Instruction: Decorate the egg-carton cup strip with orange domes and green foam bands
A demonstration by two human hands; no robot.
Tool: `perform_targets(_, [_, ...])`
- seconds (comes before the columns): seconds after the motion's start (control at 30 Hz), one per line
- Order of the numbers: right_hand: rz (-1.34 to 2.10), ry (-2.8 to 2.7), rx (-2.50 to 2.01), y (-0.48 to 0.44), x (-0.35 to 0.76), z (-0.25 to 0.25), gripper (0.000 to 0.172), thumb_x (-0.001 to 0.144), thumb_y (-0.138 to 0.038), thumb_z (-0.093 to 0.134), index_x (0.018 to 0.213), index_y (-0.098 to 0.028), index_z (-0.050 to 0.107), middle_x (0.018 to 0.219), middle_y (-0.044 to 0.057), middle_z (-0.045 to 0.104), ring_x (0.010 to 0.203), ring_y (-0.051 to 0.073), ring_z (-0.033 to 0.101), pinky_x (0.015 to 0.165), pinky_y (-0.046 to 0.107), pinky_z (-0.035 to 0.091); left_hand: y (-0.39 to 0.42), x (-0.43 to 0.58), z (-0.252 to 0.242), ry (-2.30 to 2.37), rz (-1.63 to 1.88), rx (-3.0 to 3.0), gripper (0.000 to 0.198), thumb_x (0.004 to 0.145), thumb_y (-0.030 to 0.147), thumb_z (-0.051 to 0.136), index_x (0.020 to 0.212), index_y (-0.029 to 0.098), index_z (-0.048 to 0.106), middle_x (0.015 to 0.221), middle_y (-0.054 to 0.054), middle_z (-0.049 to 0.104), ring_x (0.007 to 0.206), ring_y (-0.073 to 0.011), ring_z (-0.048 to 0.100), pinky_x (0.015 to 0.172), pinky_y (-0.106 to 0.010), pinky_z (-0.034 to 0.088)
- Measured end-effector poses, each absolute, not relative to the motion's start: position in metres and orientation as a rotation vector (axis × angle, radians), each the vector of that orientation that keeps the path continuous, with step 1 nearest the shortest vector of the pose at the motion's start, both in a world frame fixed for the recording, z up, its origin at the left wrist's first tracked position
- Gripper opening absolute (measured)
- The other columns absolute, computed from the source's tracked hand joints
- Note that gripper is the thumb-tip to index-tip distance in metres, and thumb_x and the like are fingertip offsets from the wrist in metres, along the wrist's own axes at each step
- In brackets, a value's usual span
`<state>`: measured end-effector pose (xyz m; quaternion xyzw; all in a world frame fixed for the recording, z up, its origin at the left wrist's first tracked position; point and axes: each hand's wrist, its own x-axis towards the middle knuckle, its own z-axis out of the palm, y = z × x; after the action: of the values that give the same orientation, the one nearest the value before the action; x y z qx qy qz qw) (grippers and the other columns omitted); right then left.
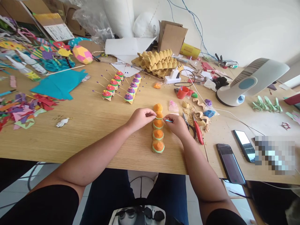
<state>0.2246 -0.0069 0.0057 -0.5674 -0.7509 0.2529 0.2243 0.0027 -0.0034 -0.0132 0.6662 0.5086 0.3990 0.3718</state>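
Row of orange cups (158,134), five in a line, lying end-on across table (98,137), nearest cup just short of front edge. Left hand (140,118) curled, fingertips pinched on second cup from far end. Right hand (177,124) closed on thin blue pin (169,120), tip aimed at same cup. Bare wood wide open left of row, out to small white cutout (62,122). Tighter on right: red-handled scissors (198,129) just beside right wrist, shavings beyond, two phones (231,162) near front edge. Two finished cup rows (122,87) well clear farther back.
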Motion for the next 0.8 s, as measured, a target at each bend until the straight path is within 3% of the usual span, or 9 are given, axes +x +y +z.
perform_targets(0.37, [0.739, -1.921, -1.511, -0.007, 0.224, 0.008, 0.020, 0.087, -0.035, 0.062, 0.087, -0.019, 0.076, 0.066, 0.000, 0.060, 0.062, 0.014, 0.048, 0.060, 0.028, 0.034, -0.005, 0.004, -0.008, 1.267, 1.161, 1.611, 0.018, 0.080, 0.034, 0.075, 0.087, 0.017, 0.078, 0.089, -0.007, 0.079, 0.080, -0.0195, 0.070, 0.078, -0.033, 0.055])
perform_targets(0.63, [1.133, -1.500, -1.217, -0.014, 0.219, 0.017, 0.033, 0.081, -0.052, 0.073, 0.084, -0.020, 0.071, 0.061, -0.005, 0.043, 0.057, 0.011, 0.033, 0.055, 0.028, 0.025, -0.006, 0.007, 0.000, 0.909, 1.176, 1.013, 0.037, 0.068, 0.030, 0.086, 0.101, 0.018, 0.072, 0.098, -0.004, 0.073, 0.091, -0.0166, 0.066, 0.075, -0.028, 0.052])
perform_targets(0.8, [1.308, -1.404, -1.076, -0.015, 0.217, 0.014, 0.041, 0.077, -0.060, 0.077, 0.083, -0.020, 0.069, 0.059, -0.006, 0.041, 0.055, 0.010, 0.031, 0.053, 0.028, 0.021, -0.008, 0.010, -0.005, 0.831, 1.174, 1.095, 0.044, 0.064, 0.023, 0.091, 0.104, 0.020, 0.073, 0.101, -0.002, 0.071, 0.094, -0.0146, 0.064, 0.089, -0.031, 0.051])
